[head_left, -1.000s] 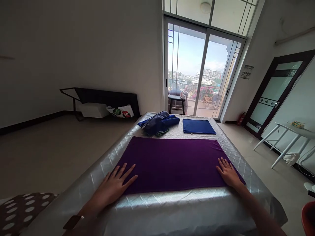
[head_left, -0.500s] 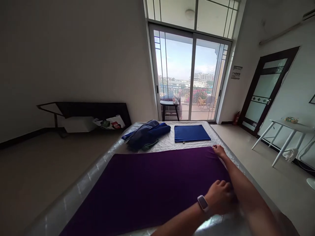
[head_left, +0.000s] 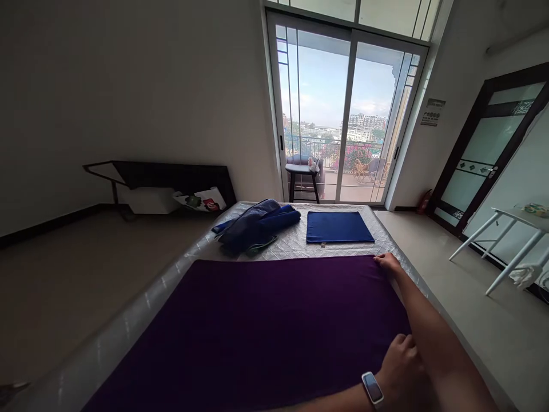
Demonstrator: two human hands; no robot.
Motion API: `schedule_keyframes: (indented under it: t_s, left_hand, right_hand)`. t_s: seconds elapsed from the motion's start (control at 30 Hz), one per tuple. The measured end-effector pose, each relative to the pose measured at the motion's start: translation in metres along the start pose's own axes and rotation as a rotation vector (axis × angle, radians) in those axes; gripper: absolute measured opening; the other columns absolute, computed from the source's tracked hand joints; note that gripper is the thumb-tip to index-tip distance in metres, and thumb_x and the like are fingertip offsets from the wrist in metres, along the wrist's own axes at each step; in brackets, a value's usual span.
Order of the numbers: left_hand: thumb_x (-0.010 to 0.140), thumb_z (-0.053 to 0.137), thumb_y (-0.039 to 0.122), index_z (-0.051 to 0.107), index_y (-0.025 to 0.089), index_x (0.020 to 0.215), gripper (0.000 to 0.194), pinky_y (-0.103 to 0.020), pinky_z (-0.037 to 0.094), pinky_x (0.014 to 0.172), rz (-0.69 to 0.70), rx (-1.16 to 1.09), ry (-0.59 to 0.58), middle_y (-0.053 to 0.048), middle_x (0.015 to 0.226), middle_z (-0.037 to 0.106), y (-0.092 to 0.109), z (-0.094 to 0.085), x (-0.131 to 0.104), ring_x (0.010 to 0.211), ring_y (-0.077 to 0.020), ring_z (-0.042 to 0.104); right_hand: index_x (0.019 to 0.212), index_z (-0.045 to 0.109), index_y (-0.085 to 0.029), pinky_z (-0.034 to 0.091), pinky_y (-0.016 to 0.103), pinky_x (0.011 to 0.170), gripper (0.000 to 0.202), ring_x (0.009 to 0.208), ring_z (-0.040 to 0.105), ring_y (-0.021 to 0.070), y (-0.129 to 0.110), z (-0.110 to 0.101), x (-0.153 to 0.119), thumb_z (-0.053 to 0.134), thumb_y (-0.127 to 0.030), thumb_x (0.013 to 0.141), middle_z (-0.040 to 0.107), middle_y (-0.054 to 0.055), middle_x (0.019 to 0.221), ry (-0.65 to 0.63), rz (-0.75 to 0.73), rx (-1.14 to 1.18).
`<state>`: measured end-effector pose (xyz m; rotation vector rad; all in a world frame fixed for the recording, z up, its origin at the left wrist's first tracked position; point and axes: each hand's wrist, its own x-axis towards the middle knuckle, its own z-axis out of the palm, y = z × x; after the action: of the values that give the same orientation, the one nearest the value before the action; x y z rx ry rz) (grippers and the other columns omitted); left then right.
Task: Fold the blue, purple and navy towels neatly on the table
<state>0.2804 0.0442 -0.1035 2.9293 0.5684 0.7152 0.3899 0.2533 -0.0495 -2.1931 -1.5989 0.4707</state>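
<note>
The purple cloth [head_left: 266, 320] is spread flat on the silver mattress [head_left: 288, 243], in the near middle of the scene. Its far right corner is pinched by the right hand [head_left: 388, 262]. The fingers are bent and the thumb and fingertips are set close together on the cloth. The left hand [head_left: 401, 363] is curled up like a loose fist at the right edge of the cloth, nearer than the right hand. Its fingertips are tucked out of sight, so it cannot be told if cloth is held in them. A watch [head_left: 372, 389] is worn on the left wrist.

Part of the cloth's right edge is covered by the right arm. The near left part of the cloth is cut off at the bottom. Behind it, a blue cloth [head_left: 338, 227] is laid flat at the far right, and a dark blue bundle [head_left: 257, 226] is heaped at the far left; its folds are hard to make out. The white table [head_left: 521, 217] is cut off at the right.
</note>
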Motion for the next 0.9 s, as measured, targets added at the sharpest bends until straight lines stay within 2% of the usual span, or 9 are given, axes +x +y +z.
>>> schedule_keyframes:
  t_s: [0.13, 0.27, 0.4, 0.47, 0.6, 0.67, 0.77, 0.83, 0.9]
  left_hand:
    - [0.091, 0.061, 0.032, 0.061, 0.022, 0.065, 0.027, -0.027, 0.035, 0.049, 0.035, 0.071, 0.075, -0.001, 0.062, 0.059, 0.004, 0.0, 0.004, 0.064, -0.0146, 0.053]
    - [0.089, 0.06, 0.025, 0.056, 0.02, 0.067, 0.023, -0.024, 0.035, 0.047, 0.056, 0.119, 0.188, 0.001, 0.064, 0.055, 0.015, -0.014, 0.002, 0.057, -0.0115, 0.049]
    - [0.089, 0.061, 0.028, 0.051, 0.021, 0.067, 0.025, -0.022, 0.041, 0.049, 0.091, 0.125, 0.361, 0.001, 0.063, 0.051, 0.026, -0.034, 0.004, 0.056, -0.0106, 0.047]
    - [0.089, 0.062, 0.023, 0.049, 0.021, 0.067, 0.025, -0.021, 0.043, 0.05, 0.077, 0.128, 0.404, 0.002, 0.061, 0.049, 0.03, -0.045, 0.008, 0.059, -0.0112, 0.05]
    - [0.091, 0.056, 0.013, 0.052, 0.022, 0.072, 0.021, -0.018, 0.047, 0.051, 0.023, 0.082, 0.509, 0.001, 0.065, 0.055, 0.032, -0.084, 0.001, 0.066, -0.0114, 0.057]
    - [0.09, 0.053, 0.012, 0.055, 0.022, 0.078, 0.016, -0.018, 0.048, 0.051, -0.06, 0.007, 0.624, 0.0, 0.072, 0.06, 0.029, -0.112, -0.017, 0.065, -0.0106, 0.059]
    - [0.084, 0.056, 0.011, 0.059, 0.021, 0.087, 0.011, -0.017, 0.048, 0.05, -0.249, -0.176, 0.818, -0.002, 0.081, 0.066, 0.017, -0.154, -0.063, 0.062, -0.0092, 0.061]
    - [0.08, 0.058, 0.013, 0.059, 0.021, 0.082, 0.008, -0.016, 0.047, 0.049, -0.431, -0.352, 0.899, -0.001, 0.081, 0.067, 0.005, -0.177, -0.103, 0.059, -0.0085, 0.062]
    - [0.08, 0.059, 0.02, 0.059, 0.021, 0.075, 0.005, -0.016, 0.044, 0.046, -0.692, -0.532, 0.952, 0.0, 0.077, 0.067, -0.006, -0.197, -0.146, 0.054, -0.0077, 0.059]
  right_hand:
    - [0.09, 0.076, -0.017, 0.049, 0.026, 0.072, 0.019, 0.081, 0.07, 0.0198, -0.005, -0.005, -0.003, 0.064, -0.031, 0.085, 0.075, 0.007, 0.084, -0.016, 0.066, 0.078]
    - [0.079, 0.072, -0.015, 0.048, 0.022, 0.061, 0.014, 0.07, 0.067, 0.0166, -0.011, -0.024, -0.003, 0.07, -0.029, 0.08, 0.069, 0.004, 0.067, -0.017, 0.082, 0.165]
    - [0.075, 0.066, -0.015, 0.046, 0.019, 0.051, 0.017, 0.055, 0.06, 0.0118, -0.015, -0.051, -0.002, 0.077, -0.029, 0.075, 0.06, -0.001, 0.056, -0.015, 0.095, 0.258]
    - [0.075, 0.064, -0.015, 0.045, 0.019, 0.049, 0.017, 0.051, 0.057, 0.0108, -0.018, -0.065, -0.005, 0.077, -0.026, 0.073, 0.058, -0.002, 0.055, 0.004, 0.096, 0.307]
    - [0.08, 0.064, -0.015, 0.045, 0.02, 0.047, 0.012, 0.047, 0.052, 0.0092, -0.031, -0.087, -0.018, 0.073, -0.019, 0.073, 0.054, -0.005, 0.053, 0.037, 0.052, 0.426]
    - [0.083, 0.064, -0.015, 0.045, 0.019, 0.047, 0.009, 0.045, 0.049, 0.008, -0.044, -0.092, -0.026, 0.069, -0.02, 0.077, 0.052, -0.006, 0.053, 0.022, 0.003, 0.493]
    - [0.08, 0.066, -0.015, 0.045, 0.019, 0.048, 0.008, 0.045, 0.048, 0.0071, -0.076, -0.088, -0.036, 0.065, -0.023, 0.081, 0.053, -0.005, 0.054, -0.029, -0.088, 0.571]
    - [0.076, 0.067, -0.015, 0.045, 0.02, 0.049, 0.013, 0.045, 0.048, 0.007, -0.106, -0.077, -0.04, 0.066, -0.027, 0.081, 0.054, -0.004, 0.054, -0.06, -0.159, 0.606]
    - [0.075, 0.069, -0.014, 0.046, 0.021, 0.051, 0.017, 0.047, 0.049, 0.0074, -0.145, -0.058, -0.044, 0.067, -0.03, 0.081, 0.056, -0.004, 0.054, -0.078, -0.24, 0.63]
